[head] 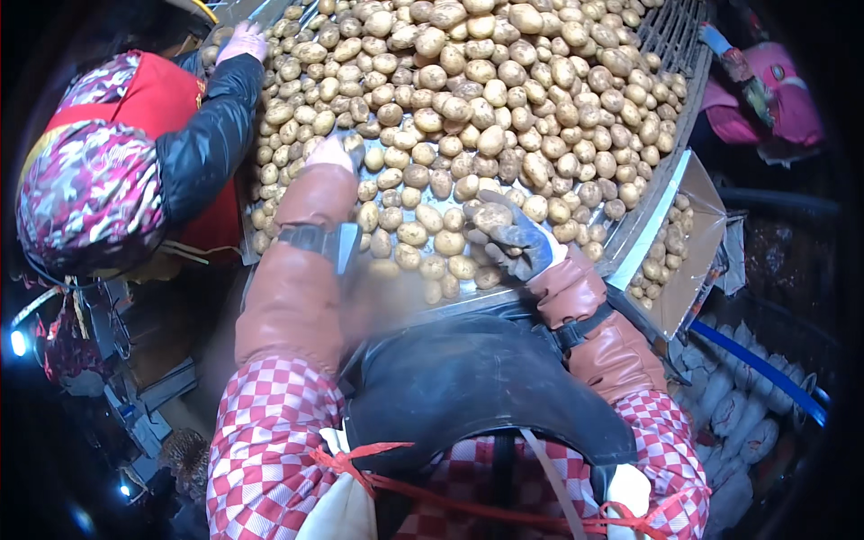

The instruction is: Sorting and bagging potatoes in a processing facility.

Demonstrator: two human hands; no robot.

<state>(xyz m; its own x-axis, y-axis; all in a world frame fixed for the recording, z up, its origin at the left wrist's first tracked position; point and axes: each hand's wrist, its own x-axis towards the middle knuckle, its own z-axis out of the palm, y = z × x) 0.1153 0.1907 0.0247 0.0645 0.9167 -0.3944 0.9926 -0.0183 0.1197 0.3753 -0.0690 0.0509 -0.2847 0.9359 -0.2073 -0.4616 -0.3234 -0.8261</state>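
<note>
A thick heap of dirt-marked potatoes (486, 88) covers a metal sorting table (466, 300). My left hand (335, 150), in a glove, reaches among the potatoes left of the middle; its fingers are blurred, so whether they hold one cannot be told. My right hand (516, 236), in a grey-blue glove, is turned partly up near the table's front edge, its fingers curled around a potato (492, 217). Smaller potatoes lie in a single layer between my two hands.
At the left a person (202, 128) in a dark jacket reaches onto the table. Another person (776, 94) in pink stands at the far right. A plastic-lined cardboard box (702, 236) with potatoes adjoins the table's right edge. Filled sacks (736, 405) lie below a blue pipe (763, 371).
</note>
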